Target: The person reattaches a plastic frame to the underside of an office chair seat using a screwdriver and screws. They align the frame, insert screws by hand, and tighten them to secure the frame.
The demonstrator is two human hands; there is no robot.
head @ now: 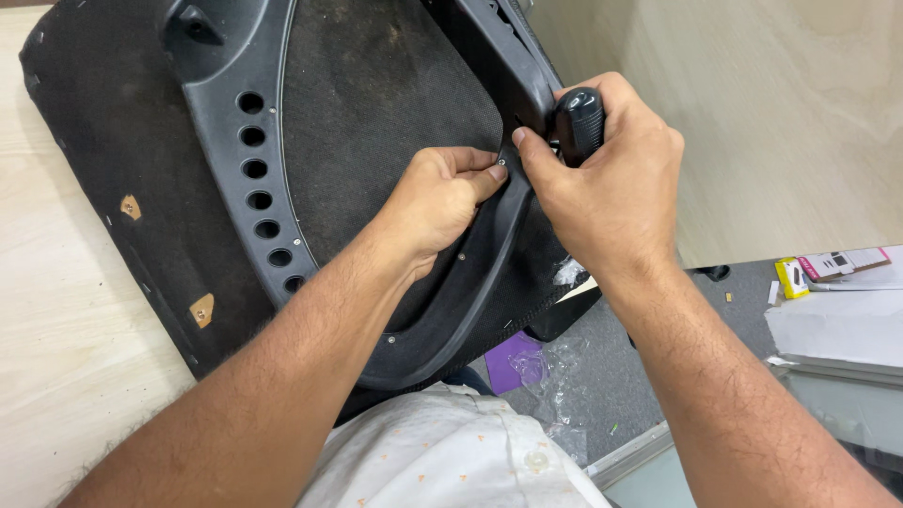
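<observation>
The small silver screw [501, 162] sits in the curved black plastic frame [226, 141] of an upturned dark fabric chair seat [376, 113], mid-scene. It looks tiny and slippery; the left hand [442, 193] pinches it by the head. The right hand [611, 179] is closed round a black-handled screwdriver [578, 122]. Crumpled clear plastic wrap [555, 362] and white papers [837, 329] lie near right, clear of the work.

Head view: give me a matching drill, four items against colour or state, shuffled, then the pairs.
Items:
1. screwdriver handle
2. chair seat base
3. small box
4. plastic scrap

Descriptions:
A. purple, on the grey floor
B. yellow, beside white cardboard
C. black, gripped in the right hand
D. black fabric under a plastic frame with round holes, touched by the left hand

Pairs: 1-C, 2-D, 3-B, 4-A
</observation>
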